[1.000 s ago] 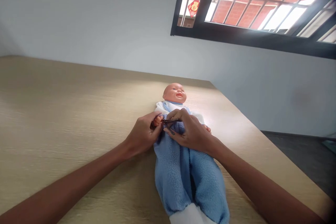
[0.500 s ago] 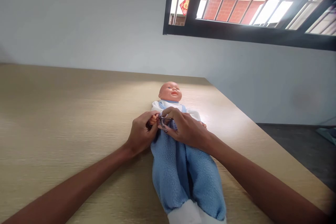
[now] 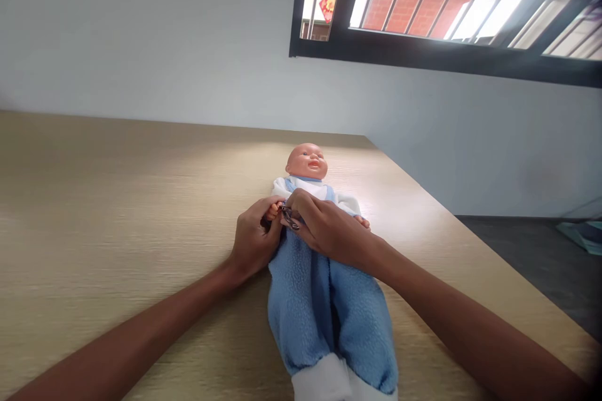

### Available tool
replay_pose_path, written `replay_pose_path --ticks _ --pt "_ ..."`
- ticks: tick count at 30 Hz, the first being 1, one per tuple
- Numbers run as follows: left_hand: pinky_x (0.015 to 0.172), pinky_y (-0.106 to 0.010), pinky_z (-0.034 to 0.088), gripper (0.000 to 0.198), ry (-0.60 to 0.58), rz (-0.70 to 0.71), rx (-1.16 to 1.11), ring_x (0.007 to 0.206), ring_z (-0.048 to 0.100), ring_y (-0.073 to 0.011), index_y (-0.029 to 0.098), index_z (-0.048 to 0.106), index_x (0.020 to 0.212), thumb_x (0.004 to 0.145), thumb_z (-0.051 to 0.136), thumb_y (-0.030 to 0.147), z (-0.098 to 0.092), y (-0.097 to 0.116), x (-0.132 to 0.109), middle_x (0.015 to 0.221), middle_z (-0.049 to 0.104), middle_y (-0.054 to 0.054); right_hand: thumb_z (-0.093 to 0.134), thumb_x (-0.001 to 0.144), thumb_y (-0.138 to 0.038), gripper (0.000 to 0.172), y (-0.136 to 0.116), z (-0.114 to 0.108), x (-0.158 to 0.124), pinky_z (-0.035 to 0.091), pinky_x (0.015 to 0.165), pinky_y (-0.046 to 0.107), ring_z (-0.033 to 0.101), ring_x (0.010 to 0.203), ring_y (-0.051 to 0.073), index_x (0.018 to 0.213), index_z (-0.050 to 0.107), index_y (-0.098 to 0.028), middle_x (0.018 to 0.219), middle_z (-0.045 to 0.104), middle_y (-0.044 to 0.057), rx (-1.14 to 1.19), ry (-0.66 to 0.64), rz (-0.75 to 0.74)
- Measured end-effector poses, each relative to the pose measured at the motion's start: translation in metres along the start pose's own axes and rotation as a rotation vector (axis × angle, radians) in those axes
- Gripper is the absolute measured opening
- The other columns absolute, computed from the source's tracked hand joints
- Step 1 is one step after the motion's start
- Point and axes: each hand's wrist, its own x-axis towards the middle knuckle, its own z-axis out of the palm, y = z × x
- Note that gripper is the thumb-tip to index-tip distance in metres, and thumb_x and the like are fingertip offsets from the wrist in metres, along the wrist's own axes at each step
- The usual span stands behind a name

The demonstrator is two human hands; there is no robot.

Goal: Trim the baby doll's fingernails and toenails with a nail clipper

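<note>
A baby doll [image 3: 308,319] in blue overalls and a white top lies on its back, head away from me. My left hand [image 3: 256,232] is closed round the doll's small hand [image 3: 273,212], at the side of its body. In my right hand [image 3: 324,225] are metal nail clippers [image 3: 290,219], pinched between thumb and fingers. Their tip meets the fingers of the doll's hand; whether the jaws touch a fingertip I cannot tell. The doll's other hand [image 3: 362,222] rests free beside my right wrist.
The doll lies on a wooden table [image 3: 117,219] whose right edge slants down toward me. Behind stands a pale wall [image 3: 164,37] with a barred, dark-framed window [image 3: 414,44]. A greenish object [image 3: 583,235] lies on the dark floor at the right.
My right thumb has moved closer to the fingers, and the lever of the nail clippers has been pressed toward their body. The left hand keeps its hold. The view has shifted slightly.
</note>
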Motion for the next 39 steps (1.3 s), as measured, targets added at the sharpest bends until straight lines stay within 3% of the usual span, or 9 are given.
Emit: replay_pose_path --ticks 17,23,29,32,36,39 --pt "0.074 -0.026 0.048 0.020 0.002 0.009 -0.003 0.074 0.059 -0.0139 0.019 0.068 0.104 0.091 0.054 0.025 0.002 -0.002 0.000 0.089 0.069 -0.001 0.040 0.093 -0.013 0.011 -0.005 0.001 0.005 0.034 0.057 0.029 0.056 0.067 0.015 0.093 0.036 -0.023 0.086 0.059 0.002 0.014 0.023 0.033" --pt "0.073 -0.027 0.048 0.019 0.004 0.012 0.003 0.074 0.059 -0.0146 0.019 0.068 0.103 0.091 0.055 0.025 0.003 -0.004 -0.001 0.089 0.070 -0.001 0.039 0.092 -0.008 0.015 -0.005 -0.004 0.007 0.035 0.056 0.027 0.044 0.062 0.012 0.091 0.038 -0.023 0.085 0.052 0.000 0.034 0.013 -0.043" --pt "0.074 -0.027 0.049 0.019 0.002 0.037 0.007 0.076 0.060 -0.0146 0.018 0.067 0.104 0.092 0.054 0.024 0.002 -0.006 -0.001 0.090 0.070 -0.002 0.041 0.095 -0.010 0.013 0.003 0.000 0.007 0.042 0.063 0.028 0.048 0.068 0.012 0.091 0.042 -0.023 0.089 0.053 0.001 0.111 0.058 -0.117" --pt "0.079 -0.028 0.050 0.022 -0.007 0.055 0.012 0.082 0.062 -0.0156 0.019 0.066 0.110 0.095 0.054 0.028 0.001 -0.005 -0.001 0.097 0.070 -0.003 0.050 0.096 -0.017 0.010 0.010 0.008 0.005 0.048 0.066 0.028 0.055 0.074 0.013 0.099 0.044 -0.023 0.096 0.057 0.002 0.164 0.131 -0.108" --pt "0.087 -0.030 0.051 0.030 -0.032 0.071 0.027 0.094 0.065 -0.0182 0.020 0.062 0.122 0.099 0.050 0.036 -0.001 -0.005 -0.001 0.108 0.071 -0.006 0.058 0.095 -0.025 0.023 0.018 0.016 0.001 0.056 0.068 0.028 0.063 0.078 0.013 0.110 0.040 -0.024 0.099 0.061 0.003 0.244 0.259 -0.074" --pt "0.088 -0.031 0.051 0.033 -0.048 0.080 0.037 0.097 0.065 -0.0191 0.019 0.059 0.126 0.100 0.049 0.037 -0.001 -0.007 -0.002 0.112 0.070 -0.007 0.060 0.093 -0.025 0.022 0.019 0.018 0.000 0.057 0.067 0.027 0.063 0.077 0.012 0.108 0.044 -0.025 0.101 0.061 0.003 0.274 0.270 -0.101"
